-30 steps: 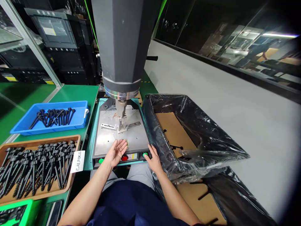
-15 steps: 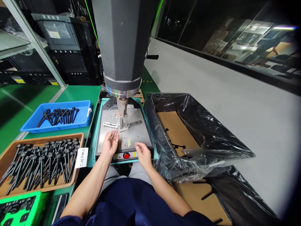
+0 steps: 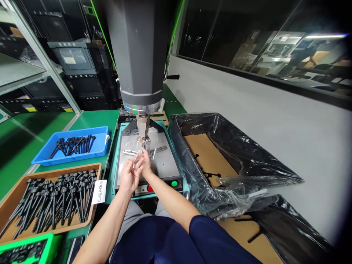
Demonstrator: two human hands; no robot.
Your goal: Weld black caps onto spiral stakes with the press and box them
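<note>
My left hand (image 3: 130,176) is closed, fingertips pinching a thin pale strip (image 3: 134,163) whose kind I cannot make out. Beside it, almost touching, my right hand (image 3: 145,165) reaches up to the metal fixture just below the press tip (image 3: 143,128); its fingers are drawn together, and what they hold, if anything, is hidden. Clear plastic film (image 3: 134,144) hangs around the tip and fixture. A slotted metal bar (image 3: 130,152) lies left of the fixture and another slotted bar (image 3: 161,149) right of it, both on the grey machine plate (image 3: 165,168).
Left of the machine, a blue tray (image 3: 41,158) and a brown tray (image 3: 99,169) hold several black stemmed parts. A green bin (image 3: 51,242) stands nearer. To the right is a box lined with black plastic (image 3: 176,143). Red (image 3: 149,188) and green (image 3: 174,183) buttons sit on the machine's front edge.
My right hand has moved left and up from the plate's front right to the fixture, uncovering the green button. My left hand stays near the fixture, still pinching the strip. The view has shifted slightly.
</note>
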